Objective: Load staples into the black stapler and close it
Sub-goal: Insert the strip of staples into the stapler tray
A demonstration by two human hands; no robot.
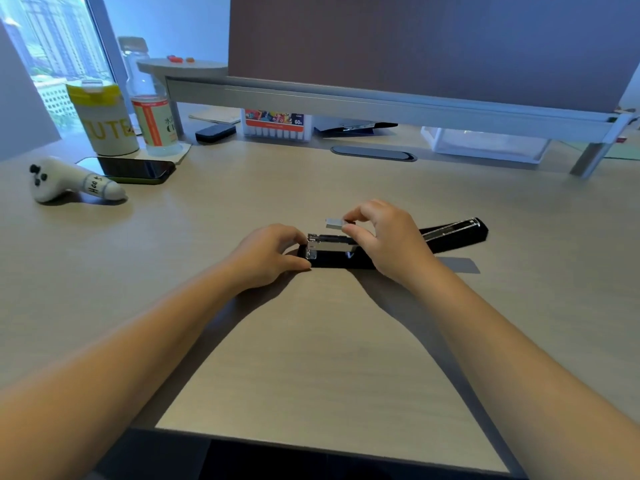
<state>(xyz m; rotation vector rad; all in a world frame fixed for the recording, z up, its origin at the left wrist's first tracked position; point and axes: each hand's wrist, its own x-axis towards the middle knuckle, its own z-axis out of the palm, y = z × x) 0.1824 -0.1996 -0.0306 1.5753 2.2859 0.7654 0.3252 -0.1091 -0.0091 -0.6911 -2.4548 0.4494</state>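
The black stapler (332, 258) lies open on the desk, its lid (457, 232) swung flat back to the right and its metal staple channel (329, 243) exposed. My left hand (266, 258) grips the stapler's front left end, thumb on the base and fingers at the channel's tip. My right hand (388, 237) pinches a short silver strip of staples (335, 222) between thumb and forefinger, just above the channel and apart from it. The middle of the stapler is hidden behind my right hand.
At the back left stand a yellow-lidded cup (104, 119) and a bottle (152, 123), with a dark phone (138, 169) and a white felt toy (72, 181) in front. A monitor riser (381, 102) spans the back, with a marker box (277, 126) and clear tray (485, 143) beneath.
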